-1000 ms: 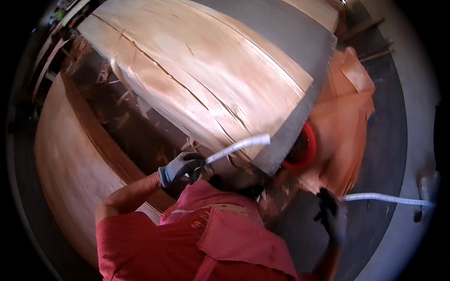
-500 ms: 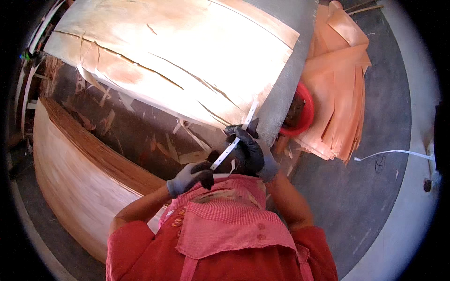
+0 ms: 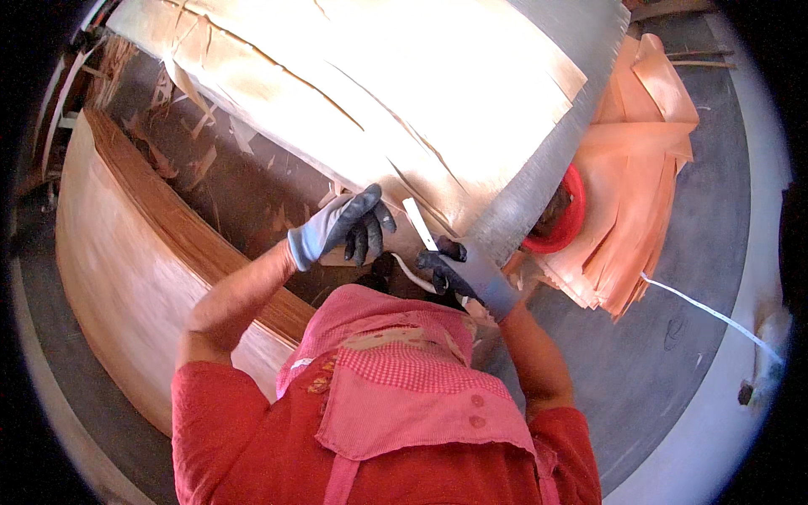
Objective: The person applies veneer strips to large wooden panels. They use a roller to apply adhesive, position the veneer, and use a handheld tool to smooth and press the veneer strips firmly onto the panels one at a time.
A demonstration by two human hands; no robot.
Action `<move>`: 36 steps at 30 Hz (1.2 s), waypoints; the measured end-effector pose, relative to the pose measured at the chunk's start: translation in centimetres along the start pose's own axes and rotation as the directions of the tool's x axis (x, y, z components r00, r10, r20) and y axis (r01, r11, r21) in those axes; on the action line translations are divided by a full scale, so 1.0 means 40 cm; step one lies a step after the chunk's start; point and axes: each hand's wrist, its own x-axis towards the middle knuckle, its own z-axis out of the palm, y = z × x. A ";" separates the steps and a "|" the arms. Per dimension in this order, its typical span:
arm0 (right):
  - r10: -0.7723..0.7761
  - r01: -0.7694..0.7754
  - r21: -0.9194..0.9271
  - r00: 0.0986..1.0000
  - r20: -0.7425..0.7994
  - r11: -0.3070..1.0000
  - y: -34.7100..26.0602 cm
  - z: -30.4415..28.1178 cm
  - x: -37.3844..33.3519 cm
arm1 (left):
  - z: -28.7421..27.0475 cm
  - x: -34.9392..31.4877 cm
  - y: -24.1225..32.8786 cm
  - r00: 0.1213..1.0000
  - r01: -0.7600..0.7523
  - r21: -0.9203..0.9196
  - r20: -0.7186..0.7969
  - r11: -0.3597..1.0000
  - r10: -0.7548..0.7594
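Note:
A white strip of perforated tape (image 3: 418,220) stands up from the grip of my right hand (image 3: 465,271), which wears a grey glove with black-coated fingers. The tape's other part curls down toward my apron. My left hand (image 3: 343,225), gloved the same way, is off the tape to its left; its fingers are apart and bent downward, with nothing seen in them. Just beyond both hands lies a pale wood veneer sheet (image 3: 454,93) with long dark splits, brightly lit on a grey worktop (image 3: 539,181).
At left stands a tall curved stack of veneer (image 3: 126,227). Veneer scraps (image 3: 202,168) litter the dark floor between stack and worktop. On the right, a red round container (image 3: 575,215) sits beside a pile of orange-brown veneer (image 3: 640,185). A white cord (image 3: 715,314) runs at far right.
My left hand has let go of the tape and moved up and away. The tape, earlier stretched between both hands, now stays in my right hand. The view has shifted slightly.

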 end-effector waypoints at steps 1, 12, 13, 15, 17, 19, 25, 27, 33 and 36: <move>-0.035 0.036 -0.206 0.999 0.012 0.978 -0.032 0.000 -0.012 | 0.001 0.008 0.006 0.999 0.045 -0.002 0.023 0.999 -0.045; -0.349 0.040 -0.905 0.929 -0.122 0.423 -0.017 -0.018 -0.041 | 0.060 0.005 -0.011 0.997 -0.014 -0.134 0.072 0.991 0.024; -0.382 0.044 -0.909 0.915 -0.129 0.414 -0.022 -0.024 -0.041 | 0.064 -0.001 -0.005 0.998 0.011 -0.164 0.067 0.986 0.000; -0.438 0.063 -0.927 0.892 -0.114 0.370 -0.038 -0.034 -0.042 | 0.056 -0.010 -0.024 0.994 -0.055 -0.221 0.075 0.974 0.074; -0.482 0.098 -0.949 0.874 -0.061 0.299 -0.054 -0.043 -0.038 | 0.055 -0.013 -0.074 0.972 -0.211 -0.285 0.038 0.935 0.231; -0.507 0.126 -0.935 0.860 -0.063 0.332 -0.050 -0.050 -0.028 | 0.057 -0.020 -0.084 0.976 -0.203 -0.304 0.015 0.931 0.218; -0.256 0.105 -0.537 0.942 -0.215 0.837 0.020 -0.051 -0.004 | 0.044 -0.049 -0.093 0.986 -0.143 -0.231 -0.118 0.962 0.118; -0.014 -0.012 -0.156 0.986 -0.169 0.988 0.037 -0.043 0.003 | 0.033 -0.059 -0.127 0.966 -0.196 -0.101 -0.188 0.975 0.175; 0.137 -0.144 0.171 0.989 0.050 0.975 -0.024 -0.021 -0.019 | 0.050 -0.045 -0.063 0.934 -0.270 0.289 -0.155 0.919 0.323; 0.115 -0.136 0.158 0.984 0.136 0.978 -0.023 -0.024 -0.020 | 0.033 -0.036 -0.024 0.885 -0.387 0.510 -0.029 0.768 0.465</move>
